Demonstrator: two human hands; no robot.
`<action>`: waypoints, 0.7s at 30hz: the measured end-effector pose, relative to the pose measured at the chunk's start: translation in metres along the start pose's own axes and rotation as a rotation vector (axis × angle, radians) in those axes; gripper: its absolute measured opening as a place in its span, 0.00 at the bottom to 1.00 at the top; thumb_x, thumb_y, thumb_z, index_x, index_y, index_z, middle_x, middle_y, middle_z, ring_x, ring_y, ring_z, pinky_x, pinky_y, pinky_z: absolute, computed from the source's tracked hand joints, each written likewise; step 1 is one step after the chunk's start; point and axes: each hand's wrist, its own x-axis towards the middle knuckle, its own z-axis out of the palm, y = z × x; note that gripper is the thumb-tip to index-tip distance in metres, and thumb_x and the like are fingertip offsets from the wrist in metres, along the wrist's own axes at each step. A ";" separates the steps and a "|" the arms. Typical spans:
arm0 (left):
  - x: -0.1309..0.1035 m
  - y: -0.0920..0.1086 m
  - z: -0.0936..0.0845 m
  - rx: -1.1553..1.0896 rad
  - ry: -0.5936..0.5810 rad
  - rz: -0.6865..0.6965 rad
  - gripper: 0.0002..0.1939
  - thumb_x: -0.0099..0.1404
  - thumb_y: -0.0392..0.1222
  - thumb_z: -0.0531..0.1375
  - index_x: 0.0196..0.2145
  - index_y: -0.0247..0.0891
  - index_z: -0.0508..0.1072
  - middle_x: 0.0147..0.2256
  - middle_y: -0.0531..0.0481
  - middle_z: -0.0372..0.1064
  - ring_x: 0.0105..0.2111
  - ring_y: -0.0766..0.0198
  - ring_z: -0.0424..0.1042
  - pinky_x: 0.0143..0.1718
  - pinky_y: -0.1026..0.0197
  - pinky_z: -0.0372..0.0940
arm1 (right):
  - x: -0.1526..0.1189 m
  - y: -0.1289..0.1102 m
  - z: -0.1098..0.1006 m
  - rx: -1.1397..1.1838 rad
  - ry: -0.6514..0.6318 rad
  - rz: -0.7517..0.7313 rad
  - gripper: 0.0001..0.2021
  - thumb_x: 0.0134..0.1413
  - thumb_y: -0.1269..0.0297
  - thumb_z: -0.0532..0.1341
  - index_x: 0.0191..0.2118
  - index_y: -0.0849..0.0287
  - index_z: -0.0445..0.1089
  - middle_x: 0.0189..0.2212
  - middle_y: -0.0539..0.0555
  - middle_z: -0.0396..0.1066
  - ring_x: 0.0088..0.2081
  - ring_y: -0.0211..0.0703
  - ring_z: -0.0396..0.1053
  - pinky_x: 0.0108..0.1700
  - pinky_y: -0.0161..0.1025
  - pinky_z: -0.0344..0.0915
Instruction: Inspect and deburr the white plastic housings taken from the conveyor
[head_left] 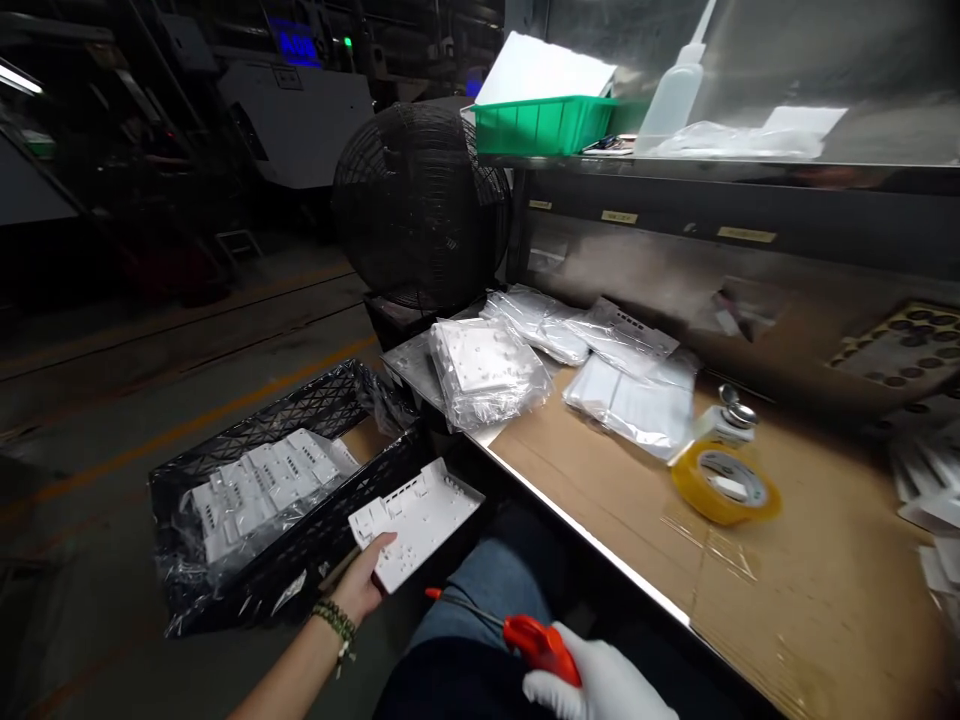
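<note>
A factory work floor, w/ a packing bench. Big grey machines stand in the dark at the back, one w/ a green light. Yellow lines are painted on the floor. A big black fan sits by the bench. Lots of the same white plastic parts lie in clear bags and in a black crate.

A yellow tape roll lies on the cardboard-covered tabletop at three o'clock. Bagged white parts sit at twelve, a black fan behind them, a green tray at one.
</note>
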 end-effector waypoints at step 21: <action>0.015 0.057 -0.020 1.098 -0.567 1.054 0.34 0.55 0.24 0.53 0.50 0.53 0.82 0.55 0.59 0.77 0.68 0.51 0.61 0.73 0.41 0.49 | -0.013 0.026 -0.030 0.140 -0.031 -0.024 0.28 0.57 0.32 0.59 0.47 0.52 0.75 0.40 0.53 0.79 0.41 0.51 0.75 0.44 0.38 0.66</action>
